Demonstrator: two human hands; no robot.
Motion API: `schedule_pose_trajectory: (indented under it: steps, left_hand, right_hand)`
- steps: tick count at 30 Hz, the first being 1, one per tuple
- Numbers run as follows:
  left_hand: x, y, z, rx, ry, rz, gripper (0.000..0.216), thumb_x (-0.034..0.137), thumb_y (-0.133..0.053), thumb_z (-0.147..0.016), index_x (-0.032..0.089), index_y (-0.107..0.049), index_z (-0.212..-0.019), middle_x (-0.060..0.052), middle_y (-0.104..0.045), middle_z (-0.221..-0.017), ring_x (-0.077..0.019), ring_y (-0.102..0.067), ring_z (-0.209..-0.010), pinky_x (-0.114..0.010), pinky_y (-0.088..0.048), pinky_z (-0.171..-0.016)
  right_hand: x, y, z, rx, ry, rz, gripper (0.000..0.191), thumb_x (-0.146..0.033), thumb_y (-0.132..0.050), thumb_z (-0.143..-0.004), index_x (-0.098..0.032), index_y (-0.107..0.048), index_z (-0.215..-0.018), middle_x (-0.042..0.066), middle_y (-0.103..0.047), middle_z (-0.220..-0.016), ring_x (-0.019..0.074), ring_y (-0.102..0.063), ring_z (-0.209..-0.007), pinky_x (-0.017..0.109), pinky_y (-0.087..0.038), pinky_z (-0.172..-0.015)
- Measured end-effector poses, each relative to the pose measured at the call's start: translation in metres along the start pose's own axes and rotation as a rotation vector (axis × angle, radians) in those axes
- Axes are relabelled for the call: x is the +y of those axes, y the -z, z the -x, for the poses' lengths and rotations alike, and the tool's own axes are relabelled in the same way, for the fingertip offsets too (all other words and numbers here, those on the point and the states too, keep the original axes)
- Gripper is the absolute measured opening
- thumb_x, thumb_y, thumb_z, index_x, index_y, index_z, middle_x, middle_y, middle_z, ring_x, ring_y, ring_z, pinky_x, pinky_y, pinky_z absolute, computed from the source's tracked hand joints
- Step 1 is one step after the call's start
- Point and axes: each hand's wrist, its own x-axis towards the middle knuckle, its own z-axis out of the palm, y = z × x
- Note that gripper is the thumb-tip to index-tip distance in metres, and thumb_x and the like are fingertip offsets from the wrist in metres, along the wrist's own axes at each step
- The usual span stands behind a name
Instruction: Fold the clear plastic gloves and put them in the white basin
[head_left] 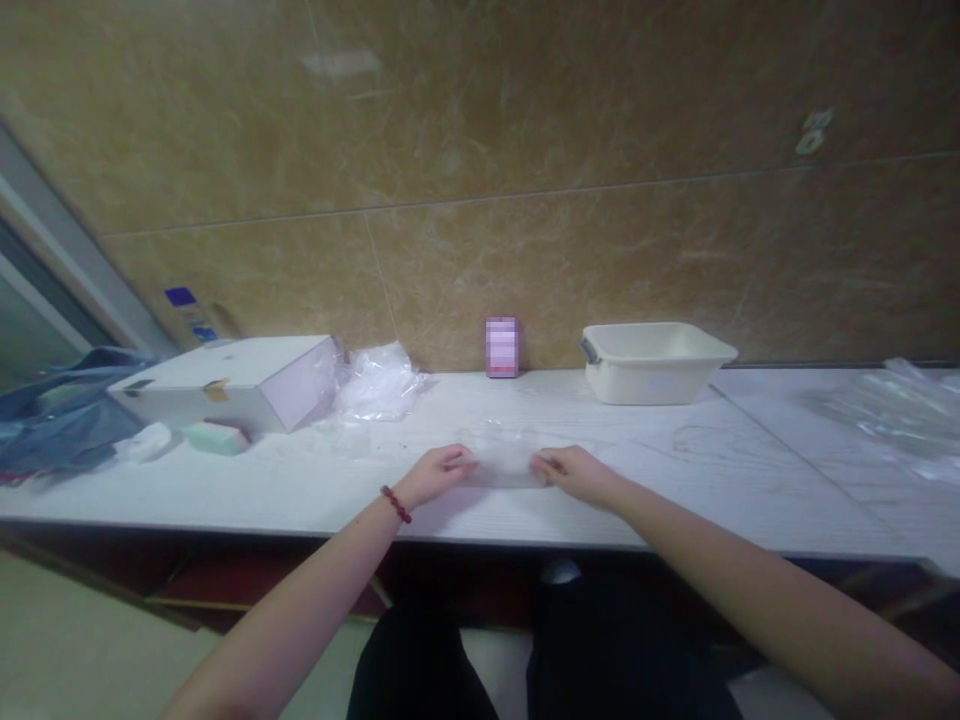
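Note:
A clear plastic bag (504, 466) is stretched flat between my two hands, low over the white table. My left hand (439, 474), with a dark red bead bracelet on the wrist, pinches its left end. At the opposite end my right hand (566, 472) grips the bag between thumb and fingers. The plastic is see-through and slightly blurred, so its edges are hard to make out. Behind it a phone (502, 347) with a pixelated screen leans upright against the wall.
A cream plastic basin (656, 370) stands back right, with clear plastic bags (900, 410) farther right. To the left are a white box (232, 375), crumpled clear plastic (381, 382), a green-and-white block (216, 437), a white roundish item (150, 442) and blue fabric (67, 420). The table's front edge is near me.

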Motion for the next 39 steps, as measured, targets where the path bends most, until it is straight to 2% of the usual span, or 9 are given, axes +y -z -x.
schedule_pose_trajectory:
  steps: [5,8,13,19,23,27,33,36,39]
  left_hand:
    - [-0.004,-0.005,-0.021,0.165,0.227,-0.010,0.029,0.039,-0.050,-0.066,0.013,-0.062,-0.073,-0.004,-0.061,-0.068,-0.0163,-0.055,-0.066,-0.025,-0.041,-0.061]
    - [-0.010,-0.007,-0.033,0.237,0.319,0.035,0.030,0.037,-0.054,-0.062,0.012,-0.062,-0.076,-0.005,-0.063,-0.069,-0.0164,-0.056,-0.064,-0.024,-0.041,-0.057]
    - [-0.028,-0.011,-0.050,0.308,0.438,0.122,0.028,0.034,-0.056,-0.060,0.012,-0.063,-0.075,-0.005,-0.062,-0.065,-0.0137,-0.054,-0.058,-0.021,-0.038,-0.049]
    - [-0.035,-0.012,-0.060,0.277,0.484,0.224,0.029,0.032,-0.056,-0.060,0.009,-0.061,-0.076,-0.003,-0.058,-0.057,-0.0102,-0.050,-0.049,-0.019,-0.036,-0.044]
    - [-0.034,-0.013,-0.063,0.291,0.490,0.209,0.034,0.025,-0.061,-0.056,0.009,-0.056,-0.086,-0.004,-0.060,-0.069,-0.0102,-0.053,-0.055,-0.018,-0.039,-0.048]
    - [-0.039,-0.013,-0.066,0.294,0.477,0.180,0.040,0.020,-0.059,-0.058,0.011,-0.050,-0.096,-0.005,-0.060,-0.077,-0.0096,-0.054,-0.057,-0.018,-0.040,-0.049]
    - [-0.046,-0.013,-0.077,0.315,0.474,0.086,0.018,0.027,-0.053,-0.062,0.012,-0.058,-0.072,-0.002,-0.057,-0.057,-0.0104,-0.052,-0.051,-0.019,-0.038,-0.048]
    - [-0.046,-0.012,-0.080,0.337,0.451,0.046,0.020,0.032,-0.051,-0.064,0.014,-0.059,-0.065,-0.001,-0.056,-0.055,-0.0111,-0.051,-0.053,-0.020,-0.037,-0.049]
    - [-0.045,-0.012,-0.082,0.334,0.419,0.032,0.021,0.033,-0.051,-0.064,0.014,-0.060,-0.067,-0.001,-0.058,-0.057,-0.0115,-0.052,-0.055,-0.020,-0.037,-0.051]
  right_hand:
    - [0.010,-0.002,-0.026,0.127,-0.195,0.027,0.019,-0.028,-0.046,-0.071,-0.017,-0.060,-0.076,0.003,-0.060,-0.072,0.0123,-0.052,-0.066,0.021,-0.037,-0.060]
    - [0.014,-0.002,-0.038,0.172,-0.321,0.046,0.019,-0.030,-0.049,-0.068,-0.017,-0.061,-0.073,0.004,-0.060,-0.074,0.0130,-0.052,-0.067,0.021,-0.036,-0.059]
    - [0.014,-0.003,-0.050,0.211,-0.508,-0.081,0.020,-0.033,-0.053,-0.063,-0.017,-0.059,-0.073,0.004,-0.059,-0.077,0.0130,-0.052,-0.069,0.020,-0.036,-0.056]
    - [0.016,-0.003,-0.061,0.252,-0.573,-0.103,0.023,-0.033,-0.053,-0.062,-0.016,-0.058,-0.077,0.004,-0.059,-0.078,0.0138,-0.052,-0.070,0.020,-0.035,-0.054]
    - [0.018,-0.002,-0.069,0.271,-0.653,-0.143,0.025,-0.038,-0.049,-0.066,-0.016,-0.058,-0.074,0.004,-0.060,-0.066,0.0129,-0.054,-0.062,0.020,-0.035,-0.051]
    - [0.022,-0.002,-0.072,0.247,-0.644,-0.161,0.017,-0.030,-0.052,-0.064,-0.015,-0.058,-0.066,0.004,-0.059,-0.061,0.0126,-0.054,-0.057,0.019,-0.036,-0.049]
    - [0.036,-0.009,-0.077,0.308,-0.676,-0.305,0.012,-0.025,-0.051,-0.064,-0.015,-0.054,-0.069,0.005,-0.059,-0.068,0.0115,-0.055,-0.058,0.018,-0.039,-0.047]
    - [0.042,-0.011,-0.081,0.368,-0.697,-0.484,0.015,-0.025,-0.048,-0.067,-0.015,-0.051,-0.077,0.006,-0.057,-0.079,0.0098,-0.054,-0.060,0.016,-0.041,-0.045]
    - [0.046,-0.011,-0.086,0.394,-0.707,-0.548,0.016,-0.024,-0.046,-0.068,-0.015,-0.048,-0.082,0.006,-0.054,-0.086,0.0086,-0.054,-0.061,0.015,-0.042,-0.044]
